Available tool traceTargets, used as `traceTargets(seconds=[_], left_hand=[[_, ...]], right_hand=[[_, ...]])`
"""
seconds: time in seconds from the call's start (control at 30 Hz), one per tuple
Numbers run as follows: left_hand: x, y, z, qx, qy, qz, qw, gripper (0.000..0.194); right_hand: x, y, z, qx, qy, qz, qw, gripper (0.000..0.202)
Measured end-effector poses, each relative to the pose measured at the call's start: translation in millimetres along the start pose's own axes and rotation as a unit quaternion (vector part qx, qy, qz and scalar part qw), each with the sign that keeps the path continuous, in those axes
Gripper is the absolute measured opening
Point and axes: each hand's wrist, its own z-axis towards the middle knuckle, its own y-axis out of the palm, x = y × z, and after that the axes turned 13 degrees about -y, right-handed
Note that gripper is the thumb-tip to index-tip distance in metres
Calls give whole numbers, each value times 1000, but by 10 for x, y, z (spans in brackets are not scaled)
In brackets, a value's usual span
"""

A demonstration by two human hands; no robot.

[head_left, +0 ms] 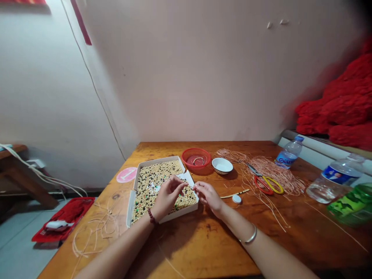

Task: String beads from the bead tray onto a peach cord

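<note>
My left hand (170, 193) is above the right part of a white box (166, 160) full of small cream, black and a few green beads (148, 182). Its thumb and index finger are pinched together; whatever lies between them is too small to name. Just to the right, my right hand (208, 197) is closed at the fingertips near the box's right edge, on something thin that I cannot make out. A strung length of cream and black beads (235, 194) lies on the table right of my right hand, beside a small round white lid (236, 199).
Behind the box stand a red basket (196, 151) holding a beaded loop and a white bowl (222, 166). Scissors (265, 181) lie against a tangle of pink cords (270, 170). Bottles (290, 153) stand at the right. Loose cords (101, 224) lie at the left.
</note>
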Motion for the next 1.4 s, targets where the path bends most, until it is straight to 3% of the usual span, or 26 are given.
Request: traceTargets(seconds=[0.23, 0.43, 0.67, 0.9, 1.03, 1.17, 1.27, 1.4], left_hand=[[-93, 28, 11, -76, 13, 24, 997, 25], [-149, 18, 50, -36, 33, 54, 997, 24], [-129, -4, 33, -41, 46, 97, 993, 24], [-118, 17, 16, -47, 37, 48, 997, 23], [-105, 19, 16, -70, 21, 55, 996, 22], [-118, 13, 19, -70, 30, 51, 996, 24], [-118, 5, 21, -50, 42, 54, 996, 23], [-93, -7, 19, -23, 27, 55, 998, 23]], right_hand=[[13, -21, -51, -39, 49, 29, 998, 39], [-73, 27, -91, -59, 51, -10, 997, 34], [-2, 47, -62, -66, -9, -77, 995, 37], [30, 56, -62, -61, 8, -68, 996, 26], [-33, 54, -66, -21, 30, -22, 999, 22], [-70, 52, -68, -17, 25, 13, 999, 28], [-48, 35, -55, -37, 12, -39, 999, 39], [0, -4, -13, -32, -61, -128, 989, 41]])
